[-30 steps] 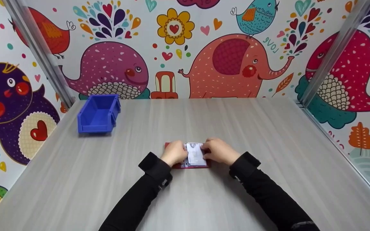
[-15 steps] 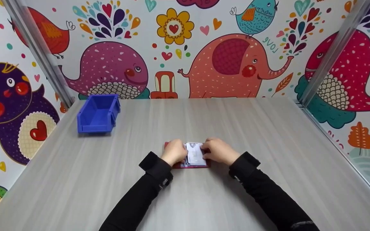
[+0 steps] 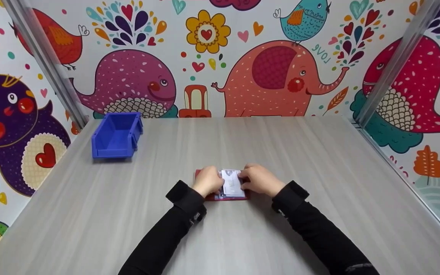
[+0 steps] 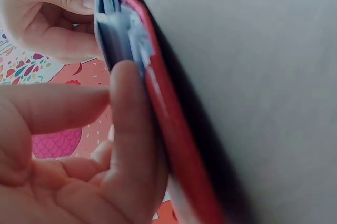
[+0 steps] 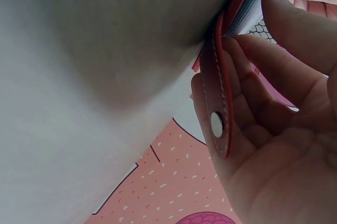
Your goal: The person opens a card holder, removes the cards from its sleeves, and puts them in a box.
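Observation:
A red card holder (image 3: 233, 199) lies flat and unfolded on the table, a stack of clear sleeves inside and a whitish card (image 3: 232, 185) uppermost. My left hand (image 3: 207, 181) holds the holder's left part, covering much of it. In the left wrist view, one left finger (image 4: 130, 113) lies along the sleeve edges. From the right side, my right hand (image 3: 261, 180) grips the sleeves' edge, thumb (image 5: 284, 10) on top and fingers curled at the side. A red strap with a round metal snap (image 5: 217, 124) hangs against the right fingers.
A blue plastic bin (image 3: 115, 141) stands at the table's back left. Patterned panels (image 3: 201, 76) with cartoon animals border the wood-grain table (image 3: 300, 149) at the back and on both sides, with metal posts (image 3: 399, 65) at the corners.

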Available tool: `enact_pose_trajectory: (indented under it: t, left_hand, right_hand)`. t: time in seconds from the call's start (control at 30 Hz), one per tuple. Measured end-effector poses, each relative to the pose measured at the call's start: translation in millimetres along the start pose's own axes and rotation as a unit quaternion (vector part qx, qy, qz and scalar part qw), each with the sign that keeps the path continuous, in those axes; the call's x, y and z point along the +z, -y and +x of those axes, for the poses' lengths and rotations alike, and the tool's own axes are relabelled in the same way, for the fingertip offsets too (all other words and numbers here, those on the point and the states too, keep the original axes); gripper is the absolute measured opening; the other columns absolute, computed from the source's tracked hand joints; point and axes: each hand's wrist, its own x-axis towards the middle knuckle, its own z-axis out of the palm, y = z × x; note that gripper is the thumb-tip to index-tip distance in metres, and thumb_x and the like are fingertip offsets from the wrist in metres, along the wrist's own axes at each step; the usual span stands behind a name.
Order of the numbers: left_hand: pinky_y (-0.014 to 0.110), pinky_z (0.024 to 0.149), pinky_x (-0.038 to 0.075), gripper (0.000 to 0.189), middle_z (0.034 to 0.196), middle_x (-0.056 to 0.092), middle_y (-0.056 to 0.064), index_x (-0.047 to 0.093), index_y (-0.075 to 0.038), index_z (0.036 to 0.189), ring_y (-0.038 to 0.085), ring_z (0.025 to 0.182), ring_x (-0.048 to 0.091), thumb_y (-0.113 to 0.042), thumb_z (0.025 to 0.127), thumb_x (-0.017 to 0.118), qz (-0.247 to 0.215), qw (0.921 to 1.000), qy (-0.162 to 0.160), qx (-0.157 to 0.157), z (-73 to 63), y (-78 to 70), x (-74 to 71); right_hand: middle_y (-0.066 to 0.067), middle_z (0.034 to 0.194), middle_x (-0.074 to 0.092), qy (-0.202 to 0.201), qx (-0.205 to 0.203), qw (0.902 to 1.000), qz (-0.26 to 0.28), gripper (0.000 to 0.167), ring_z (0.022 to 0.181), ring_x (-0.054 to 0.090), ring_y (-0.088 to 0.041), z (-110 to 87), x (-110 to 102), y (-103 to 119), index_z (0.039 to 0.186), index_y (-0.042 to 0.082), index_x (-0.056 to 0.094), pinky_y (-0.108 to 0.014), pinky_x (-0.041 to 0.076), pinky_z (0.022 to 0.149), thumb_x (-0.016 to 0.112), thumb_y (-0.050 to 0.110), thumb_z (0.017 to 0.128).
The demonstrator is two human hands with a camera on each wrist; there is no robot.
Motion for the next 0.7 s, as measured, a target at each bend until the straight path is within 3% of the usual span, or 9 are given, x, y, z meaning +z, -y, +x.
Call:
enact_pose_trajectory:
  t: [0.3,0.7]
  left_hand:
    - [0.018,0.041,0.044,0.035,0.046,0.050,-0.004,0.046,-0.014,0.052,0.007,0.039,0.054,0.003,0.081,0.055,-0.032,0.9994,0.011,-0.006,1.0,1.4,0.0]
    - [0.021,0.044,0.051,0.026,0.050,0.058,0.001,0.053,-0.009,0.059,0.009,0.041,0.058,0.004,0.080,0.057,-0.095,0.9949,0.020,-0.024,3.0,2.2,-0.6]
  right_hand:
    - [-0.005,0.081,0.058,0.003,0.008,1.0000,0.004,0.016,0.075,0.055,-0.022,0.6,0.7,0.3,0.090,0.003,0.072,-0.037,0.049,0.068,0.081,0.007,0.077]
    - [-0.004,0.079,0.056,-0.001,-0.004,1.0000,0.004,0.016,0.074,0.053,-0.021,-0.4,-1.0,-0.2,0.088,0.003,0.071,-0.035,0.047,0.067,0.081,0.007,0.076]
